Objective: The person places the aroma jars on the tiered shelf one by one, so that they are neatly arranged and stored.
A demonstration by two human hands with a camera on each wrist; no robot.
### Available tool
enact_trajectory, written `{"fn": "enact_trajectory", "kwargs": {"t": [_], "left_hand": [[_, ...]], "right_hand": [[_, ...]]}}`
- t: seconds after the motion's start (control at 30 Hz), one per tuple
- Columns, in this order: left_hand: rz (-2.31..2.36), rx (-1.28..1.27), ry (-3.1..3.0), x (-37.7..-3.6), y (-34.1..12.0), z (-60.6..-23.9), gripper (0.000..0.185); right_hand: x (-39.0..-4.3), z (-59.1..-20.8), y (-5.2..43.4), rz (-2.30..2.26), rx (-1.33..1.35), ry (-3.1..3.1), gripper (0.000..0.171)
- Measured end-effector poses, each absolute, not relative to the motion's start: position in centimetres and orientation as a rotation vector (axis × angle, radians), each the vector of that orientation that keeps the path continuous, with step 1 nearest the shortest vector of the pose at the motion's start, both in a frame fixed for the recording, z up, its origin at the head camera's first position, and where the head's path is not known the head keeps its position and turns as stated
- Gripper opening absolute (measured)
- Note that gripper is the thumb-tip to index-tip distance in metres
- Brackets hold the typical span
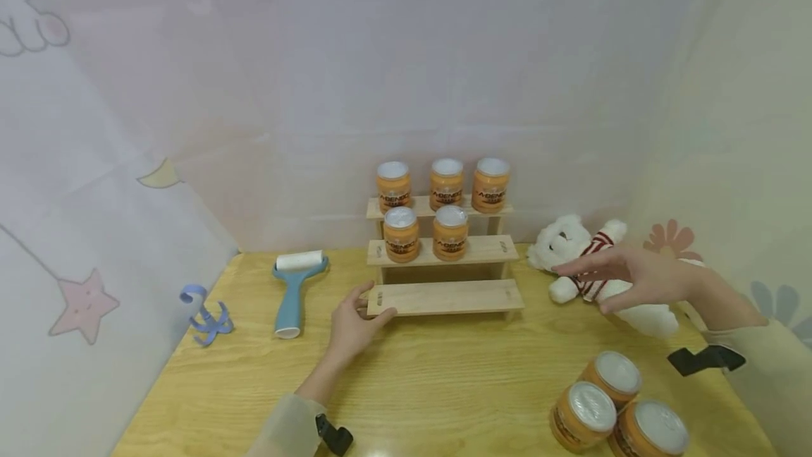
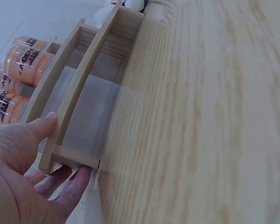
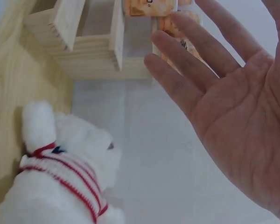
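A three-tier wooden stepped rack (image 1: pixel 446 297) stands against the back wall. Its left end is gripped by my left hand (image 1: pixel 355 326); the left wrist view shows the thumb on the bottom tier's board (image 2: pixel 79 88) and the fingers at its end support. Three orange jars (image 1: pixel 491 185) with pale lids stand on the top tier, and two more jars (image 1: pixel 450 233) on the middle one. With fingers extended and nothing in it, my right hand (image 1: pixel 653 277) hovers to the right of the rack, in front of a white teddy bear (image 3: pixel 67 140).
Three further orange jars (image 1: pixel 592 407) cluster at the table's front right. To the left lie a blue-handled roller (image 1: pixel 292 298) and a blue-violet curled hook piece (image 1: pixel 209 319). Patterned cloth walls (image 1: pixel 444 55) border the wooden table (image 1: pixel 444 379) at the back and sides.
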State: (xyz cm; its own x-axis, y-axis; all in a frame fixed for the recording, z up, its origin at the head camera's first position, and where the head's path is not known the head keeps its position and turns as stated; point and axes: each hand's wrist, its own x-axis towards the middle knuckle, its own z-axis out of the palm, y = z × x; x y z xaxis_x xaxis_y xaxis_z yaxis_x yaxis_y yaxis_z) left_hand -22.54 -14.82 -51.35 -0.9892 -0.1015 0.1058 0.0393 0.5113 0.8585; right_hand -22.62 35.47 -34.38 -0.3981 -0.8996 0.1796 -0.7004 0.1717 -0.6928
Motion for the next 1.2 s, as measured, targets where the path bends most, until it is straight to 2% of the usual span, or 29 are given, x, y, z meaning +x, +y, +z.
{"fn": "enact_trajectory", "kwargs": {"t": [0.07, 0.27, 0.47, 0.77, 0.9, 1.2], "left_hand": [[-1.491, 0.063, -2.606, -22.5, -14.9, -51.4, 0.08], [-1.509, 0.033, -2.593, -22.5, -14.8, -51.6, 0.08], [-1.567, 0.058, -2.592, -22.6, -14.6, -51.6, 0.09], [-1.591, 0.127, -2.602, -22.6, -14.8, -51.1, 0.087], [-1.591, 0.129, -2.608, -22.6, -14.8, -50.8, 0.085], [-1.593, 0.141, -2.609, -22.7, -14.8, -50.7, 0.086]], "right_hand": [[-22.1, -35.2, 36.2, -1.074, -1.529, 2.122, 0.076], [-19.7, -38.1, 38.4, -1.095, -1.282, 2.073, 0.073], [-18.3, -40.9, 40.0, -1.15, -1.139, 1.94, 0.071], [-17.3, -42.3, 39.6, -1.101, -0.943, 1.978, 0.06], [-17.1, -42.7, 39.5, -1.106, -0.934, 2.03, 0.06], [-17.4, -42.8, 38.7, -1.022, -1.135, 2.33, 0.056]]}}
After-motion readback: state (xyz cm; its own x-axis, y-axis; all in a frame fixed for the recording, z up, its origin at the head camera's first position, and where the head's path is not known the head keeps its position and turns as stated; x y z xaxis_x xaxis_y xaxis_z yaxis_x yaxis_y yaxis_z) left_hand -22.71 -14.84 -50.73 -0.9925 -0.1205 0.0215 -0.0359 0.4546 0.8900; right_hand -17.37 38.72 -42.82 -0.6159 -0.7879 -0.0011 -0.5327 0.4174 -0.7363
